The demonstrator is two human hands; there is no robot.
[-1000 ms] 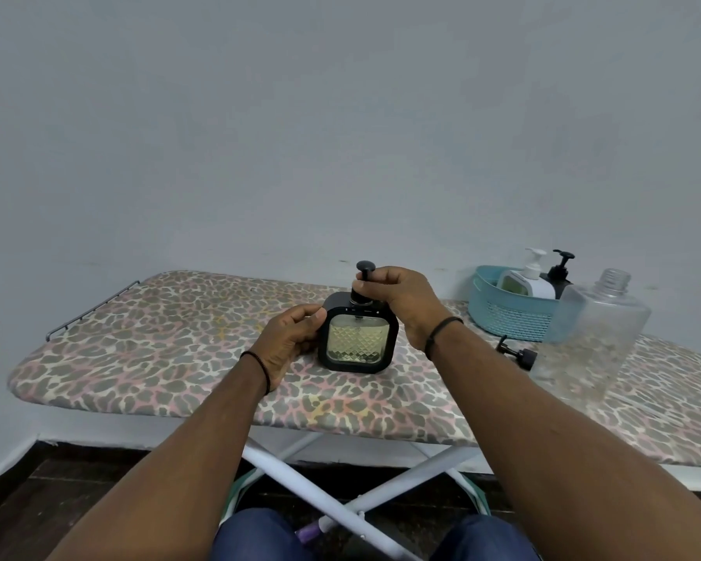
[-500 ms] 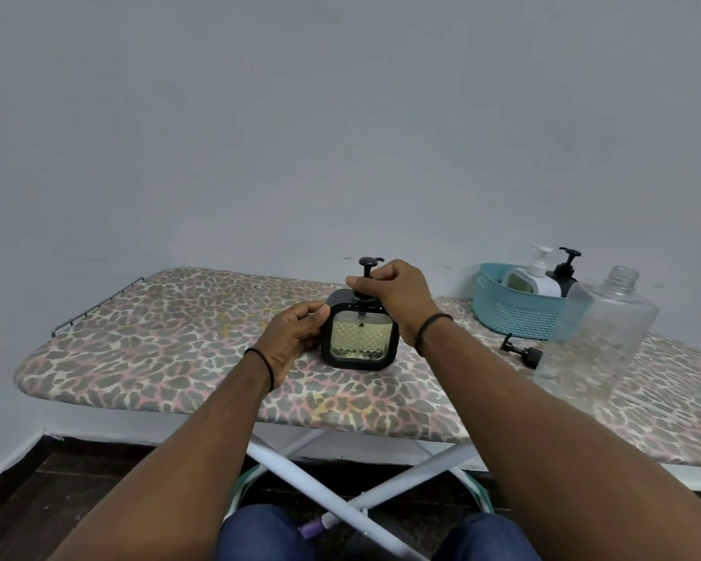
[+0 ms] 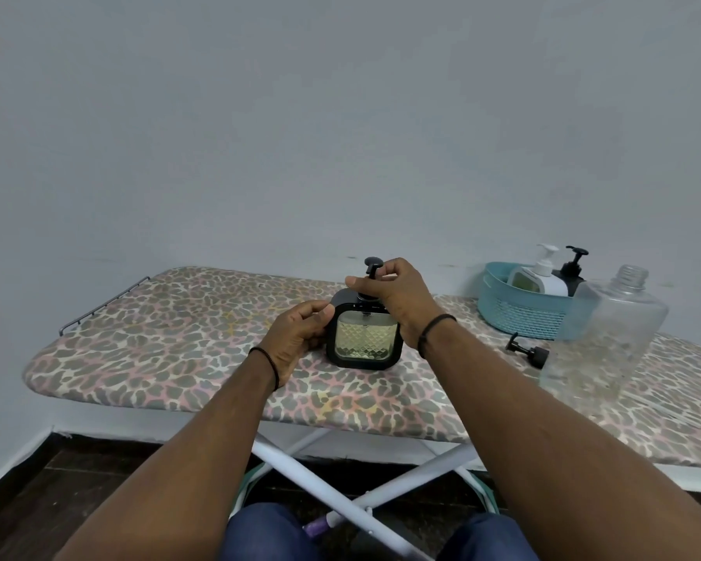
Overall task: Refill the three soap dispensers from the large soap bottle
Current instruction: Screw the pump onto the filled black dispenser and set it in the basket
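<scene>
Leopard-print ironing board [image 3: 171, 342], left hand [image 3: 300, 338] steadying square dispenser [image 3: 364, 338], right hand [image 3: 393, 293] gripping pump [image 3: 372, 269]

You faced a plain grey wall [image 3: 340, 115]. An ironing board [image 3: 171, 342] with a leopard-print cover stood on crossed white legs [image 3: 324, 491] over a dark floor [image 3: 57, 487].

right hand [image 3: 397, 293] | shifted on pump [image 3: 372, 273] | head turned
</scene>
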